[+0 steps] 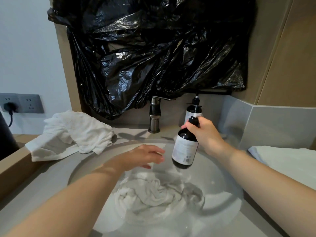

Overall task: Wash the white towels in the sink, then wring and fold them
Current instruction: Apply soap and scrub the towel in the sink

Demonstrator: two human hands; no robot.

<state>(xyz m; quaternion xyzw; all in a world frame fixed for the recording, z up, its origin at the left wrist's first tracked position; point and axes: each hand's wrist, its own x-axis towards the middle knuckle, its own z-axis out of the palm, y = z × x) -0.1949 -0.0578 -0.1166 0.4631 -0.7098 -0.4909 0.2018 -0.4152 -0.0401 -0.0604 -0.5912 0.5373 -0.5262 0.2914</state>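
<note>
Head view: right hand clasps dark bottle near the faucet, left hand loose-fingered above the soaked towel.

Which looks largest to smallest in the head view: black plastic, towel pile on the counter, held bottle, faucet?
1. black plastic
2. towel pile
3. bottle, held in the right hand
4. faucet
The bottle is nearer the camera than the faucet, so that pair is unsure.

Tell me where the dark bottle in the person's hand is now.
In the head view, the dark bottle hangs right of centre over the sink, held at its neck by the right hand, beside the open left hand.
</note>
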